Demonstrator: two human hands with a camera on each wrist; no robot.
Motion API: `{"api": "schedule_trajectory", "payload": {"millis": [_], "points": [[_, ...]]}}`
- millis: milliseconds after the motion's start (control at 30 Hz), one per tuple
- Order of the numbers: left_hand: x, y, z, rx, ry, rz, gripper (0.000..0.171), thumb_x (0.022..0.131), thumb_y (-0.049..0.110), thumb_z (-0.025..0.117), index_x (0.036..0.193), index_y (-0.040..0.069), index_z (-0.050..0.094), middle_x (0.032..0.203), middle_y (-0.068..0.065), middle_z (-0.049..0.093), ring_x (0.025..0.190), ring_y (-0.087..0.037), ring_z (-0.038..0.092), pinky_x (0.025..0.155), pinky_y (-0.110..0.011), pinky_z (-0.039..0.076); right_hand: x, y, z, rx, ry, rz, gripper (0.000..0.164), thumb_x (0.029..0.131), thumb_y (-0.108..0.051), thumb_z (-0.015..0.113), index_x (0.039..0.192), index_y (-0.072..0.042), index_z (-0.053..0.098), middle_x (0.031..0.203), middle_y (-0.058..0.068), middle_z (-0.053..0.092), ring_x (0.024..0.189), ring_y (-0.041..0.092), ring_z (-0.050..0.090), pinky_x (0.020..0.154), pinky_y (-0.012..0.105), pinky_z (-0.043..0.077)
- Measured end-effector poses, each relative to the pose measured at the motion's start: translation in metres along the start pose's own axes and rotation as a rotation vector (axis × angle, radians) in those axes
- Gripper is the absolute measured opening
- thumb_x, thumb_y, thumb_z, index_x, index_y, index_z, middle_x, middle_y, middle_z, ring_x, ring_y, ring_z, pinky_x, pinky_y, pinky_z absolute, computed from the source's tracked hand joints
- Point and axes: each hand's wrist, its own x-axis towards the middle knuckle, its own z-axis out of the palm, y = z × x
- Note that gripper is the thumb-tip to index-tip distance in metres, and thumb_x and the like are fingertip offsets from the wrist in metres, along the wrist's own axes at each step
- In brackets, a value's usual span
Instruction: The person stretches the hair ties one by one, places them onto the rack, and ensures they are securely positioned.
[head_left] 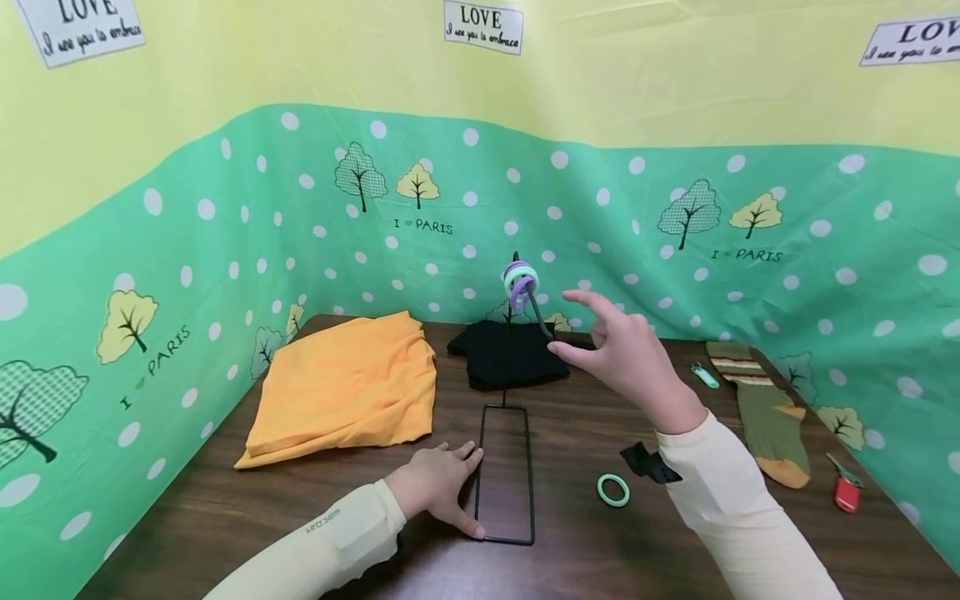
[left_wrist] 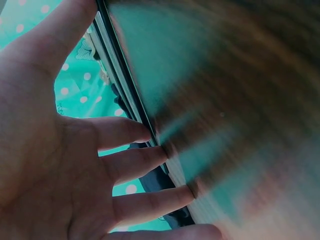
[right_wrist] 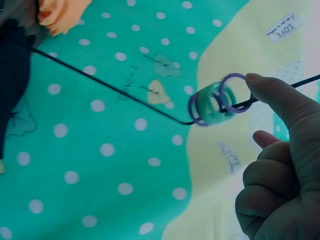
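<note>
A black wire stand with a rectangular base (head_left: 531,475) stands on the table, and several purple and mint-green rings (head_left: 519,275) hang on its upper arm. My left hand (head_left: 442,483) lies beside the base, thumb and fingertips touching its left rail. In the left wrist view these fingers (left_wrist: 140,205) are spread straight. Near the arm's free end is my right hand (head_left: 633,358), thumb and index finger apart. A purple ring (right_wrist: 223,85) overlaps a fingertip in the right wrist view; whether they touch, I cannot tell. One mint-green ring (head_left: 602,492) lies on the table.
An orange cloth (head_left: 345,383) lies at the back left, and a folded black cloth (head_left: 517,358) behind the stand. To the right are a green sock (head_left: 768,425), a small mint-green item (head_left: 704,376) and a red-handled item (head_left: 847,494). Patterned curtains (head_left: 465,167) surround the table.
</note>
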Motion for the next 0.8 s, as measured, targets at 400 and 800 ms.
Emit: {"api": "schedule_trajectory", "payload": {"millis": [400,800], "points": [[0.000,-0.001,-0.001,0.009,-0.004,-0.018,0.109,0.057,0.084,0.057,0.146,0.025,0.029,0.151,0.005,0.029,0.128,-0.030,0.045,0.089,-0.040,0.048,-0.042,0.058,0.015,0.192,-0.360,0.313,0.062,0.074,-0.040,0.076,0.126,-0.015,0.053,0.048,-0.008,0.023,0.041,0.007,0.023,0.044,0.026,0.030],[0.001,-0.001,0.000,0.016,-0.020,-0.018,0.109,0.058,0.084,0.055,0.146,0.027,0.027,0.152,0.006,0.027,0.130,-0.029,0.043,0.091,-0.041,0.047,-0.097,0.115,0.043,0.388,-0.729,0.292,0.059,0.075,-0.025,0.077,0.123,-0.001,0.051,0.051,-0.008,0.028,0.042,0.003,0.025,0.042,0.020,0.031]]}}
